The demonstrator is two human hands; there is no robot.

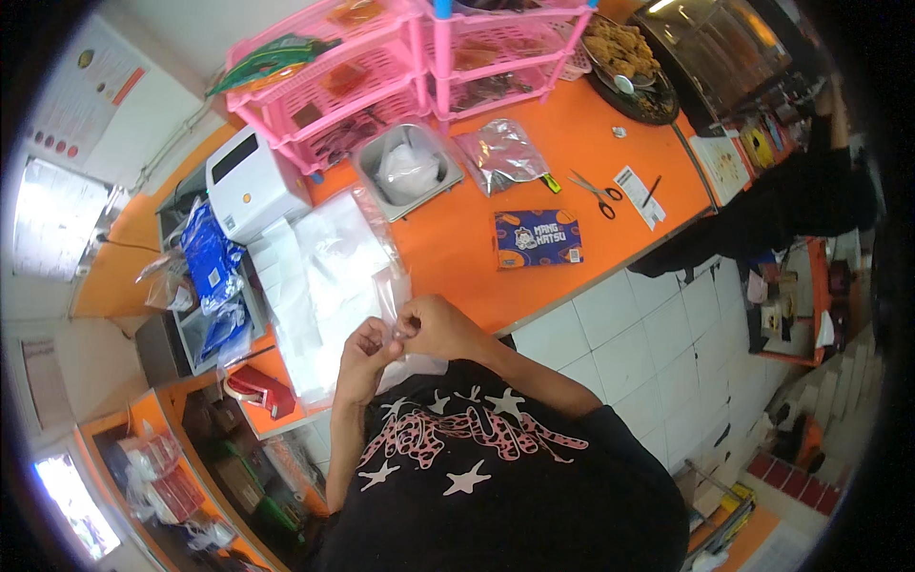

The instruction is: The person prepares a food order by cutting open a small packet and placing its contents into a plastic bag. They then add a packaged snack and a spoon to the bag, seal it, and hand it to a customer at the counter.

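Close in front of my body, my left hand [364, 357] and my right hand [437, 327] meet with bent, pinching fingers. Between them is a thin clear plastic bag [391, 289], whose loose part rises above the fingers toward the table. Part of it is hidden by the hands. Just beyond and to the left, a stack of white and clear plastic sheets or bags [329, 267] lies on the orange table. A red tool like a stapler or tape dispenser [261, 391] rests at the table's near left corner.
A blue printed box [538, 238], black-handled scissors [599, 195], a paper slip [640, 198] and a silver pouch [502, 157] lie on the table [448, 276]. Behind stand a metal tub [408, 172], white printer [255, 186] and pink racks [334, 86]. Another person's dark sleeve [734, 224] is at right.
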